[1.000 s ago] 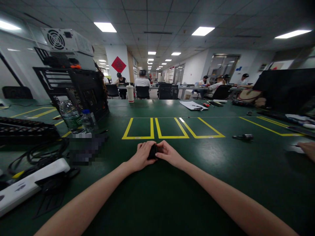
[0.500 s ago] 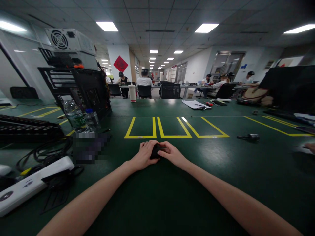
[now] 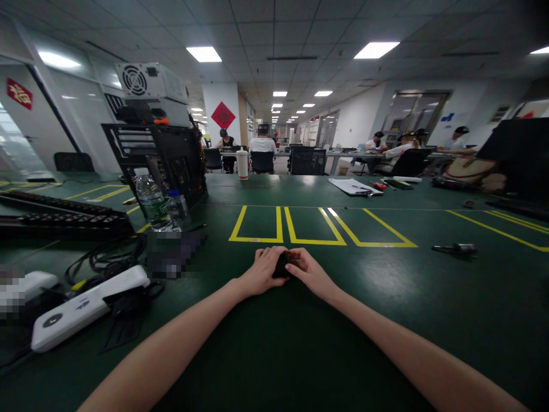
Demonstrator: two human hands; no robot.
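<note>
A small black object [image 3: 281, 266] sits between my two hands on the green table [image 3: 274, 349], just below the yellow tape outlines. My left hand [image 3: 265, 271] is closed round its left side, fingers over the top and thumb low in front. From the right, my right hand [image 3: 309, 271] pinches the same piece with thumb and fingertips. Most of it is hidden by the fingers, so its kind cannot be made out. To the right lies a dark, shafted tool-like part [image 3: 461, 249], apart from both hands.
On the left stand a black computer case [image 3: 171, 160], a clear plastic bottle [image 3: 150, 200] and a white power strip [image 3: 86, 312] with cables. Further back are a white tumbler [image 3: 242, 165] and a clipboard [image 3: 354, 186]. Several people sit at far desks.
The whole view has turned slightly left, so everything shifts right in the picture. Both hands keep their hold on the black object. Another person's hand at the right edge has left the view.
</note>
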